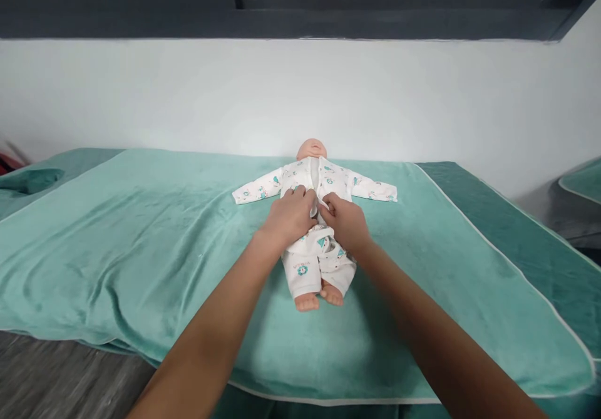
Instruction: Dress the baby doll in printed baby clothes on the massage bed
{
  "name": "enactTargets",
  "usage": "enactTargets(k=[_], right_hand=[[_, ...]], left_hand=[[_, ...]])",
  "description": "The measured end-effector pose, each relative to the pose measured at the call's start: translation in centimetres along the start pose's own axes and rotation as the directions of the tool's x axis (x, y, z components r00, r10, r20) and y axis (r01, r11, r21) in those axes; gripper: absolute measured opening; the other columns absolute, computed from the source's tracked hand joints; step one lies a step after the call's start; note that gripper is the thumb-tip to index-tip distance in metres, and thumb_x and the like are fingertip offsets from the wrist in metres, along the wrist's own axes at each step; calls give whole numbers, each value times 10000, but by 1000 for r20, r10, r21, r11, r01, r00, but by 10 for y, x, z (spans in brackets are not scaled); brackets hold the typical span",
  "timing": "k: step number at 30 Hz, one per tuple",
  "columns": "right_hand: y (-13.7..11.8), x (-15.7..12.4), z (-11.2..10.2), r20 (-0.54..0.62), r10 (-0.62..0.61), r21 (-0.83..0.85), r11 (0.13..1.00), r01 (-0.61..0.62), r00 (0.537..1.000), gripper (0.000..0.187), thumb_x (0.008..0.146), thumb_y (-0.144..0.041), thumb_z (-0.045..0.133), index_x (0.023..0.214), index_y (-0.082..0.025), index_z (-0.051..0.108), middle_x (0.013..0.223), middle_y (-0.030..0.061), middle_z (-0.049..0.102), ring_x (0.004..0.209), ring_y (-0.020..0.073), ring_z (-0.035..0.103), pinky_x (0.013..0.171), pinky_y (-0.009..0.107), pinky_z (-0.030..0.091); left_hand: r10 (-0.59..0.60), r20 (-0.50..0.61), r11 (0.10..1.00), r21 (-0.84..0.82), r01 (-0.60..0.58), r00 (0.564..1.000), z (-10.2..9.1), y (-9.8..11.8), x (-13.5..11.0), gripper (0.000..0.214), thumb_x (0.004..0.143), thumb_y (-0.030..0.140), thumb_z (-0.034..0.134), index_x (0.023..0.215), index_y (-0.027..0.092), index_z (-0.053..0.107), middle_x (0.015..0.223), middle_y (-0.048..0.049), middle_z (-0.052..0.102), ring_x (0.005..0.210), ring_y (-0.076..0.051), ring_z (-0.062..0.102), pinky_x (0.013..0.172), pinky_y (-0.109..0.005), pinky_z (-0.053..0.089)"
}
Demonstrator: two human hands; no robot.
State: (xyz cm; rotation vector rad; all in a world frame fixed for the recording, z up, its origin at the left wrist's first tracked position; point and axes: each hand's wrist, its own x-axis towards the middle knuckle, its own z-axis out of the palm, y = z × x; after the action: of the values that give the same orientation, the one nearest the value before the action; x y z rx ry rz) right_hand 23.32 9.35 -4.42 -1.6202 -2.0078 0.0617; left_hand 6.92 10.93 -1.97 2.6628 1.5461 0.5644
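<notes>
A baby doll (312,148) lies on its back, with its bare feet towards me. It wears a white printed long-sleeved top (333,178), sleeves spread to both sides, and matching pants (303,272). The front of the top is parted at the chest. My left hand (293,213) rests at the doll's belly, fingers curled on the left front edge of the top. Opposite it, my right hand (346,220) pinches the other front edge between thumb and fingers. The exact fastening between the hands is too small to make out.
A green plush blanket (188,231) covers the bed under the doll, with wrinkles at the left. Behind stands a white wall (188,93) below a dark window frame (141,15). Grey wood-look floor (61,375) shows at the lower left.
</notes>
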Motion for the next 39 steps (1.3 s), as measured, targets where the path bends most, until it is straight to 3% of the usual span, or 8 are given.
enactTargets(k=[5,9,12,15,19,22,29,39], right_hand=[[1,4,4,14,5,107,994,-7,1000,175,953,-351,499,980,-242,634,681,-33,568,640,151,500,607,262,262],[9,3,6,14,14,303,953,-18,1000,196,934,-406,522,942,-245,634,637,-49,512,639,146,496,627,258,317],[20,0,9,-8,148,618,779,-112,989,206,904,-446,555,893,-243,587,618,-64,475,604,134,476,610,251,368],[28,0,11,-17,335,839,516,-169,942,239,883,-483,570,859,-252,516,606,-80,436,518,113,415,517,237,356],[35,2,8,-12,529,918,343,-201,849,306,857,-529,583,808,-258,451,582,-94,336,459,98,311,423,221,283],[44,3,5,-72,630,935,313,-167,774,333,847,-558,572,814,-253,444,619,-89,335,491,95,330,435,213,290],[88,-10,1,-120,812,930,293,-222,571,379,789,-587,575,839,-233,449,705,-67,429,580,106,420,497,235,378],[120,-38,-27,-306,843,653,524,-547,443,191,860,-411,521,926,-234,493,633,-33,516,535,187,513,564,338,431]], left_hand=[[-32,-43,999,-10,31,999,8,0,4,157,826,256,641,970,219,593,1009,-103,622,879,-270,589,661,-343,392],[-135,-181,928,-369,60,974,25,-19,5,59,889,244,553,847,223,588,815,-38,621,762,-205,571,685,-327,398],[-390,-165,533,-843,76,906,43,-40,0,170,895,388,589,881,219,589,738,10,607,679,-157,553,651,-284,428],[-595,-41,42,-999,-20,803,56,-59,-4,319,800,471,709,927,207,583,799,15,648,689,-135,598,658,-263,479],[-689,7,-182,-970,-163,725,58,-73,-4,371,732,443,791,930,188,610,965,-42,707,860,-166,673,800,-299,541],[-733,-27,-160,-964,-211,679,58,-79,-6,368,755,459,773,951,190,618,1050,-78,717,971,-198,689,879,-331,552],[-892,-160,63,-970,-234,424,64,-81,-24,389,790,499,724,932,207,509,883,10,642,811,-118,654,804,-278,535],[-900,-282,327,-941,86,333,58,-92,-54,271,896,464,561,967,221,462,675,77,481,494,-93,436,515,-232,364]])
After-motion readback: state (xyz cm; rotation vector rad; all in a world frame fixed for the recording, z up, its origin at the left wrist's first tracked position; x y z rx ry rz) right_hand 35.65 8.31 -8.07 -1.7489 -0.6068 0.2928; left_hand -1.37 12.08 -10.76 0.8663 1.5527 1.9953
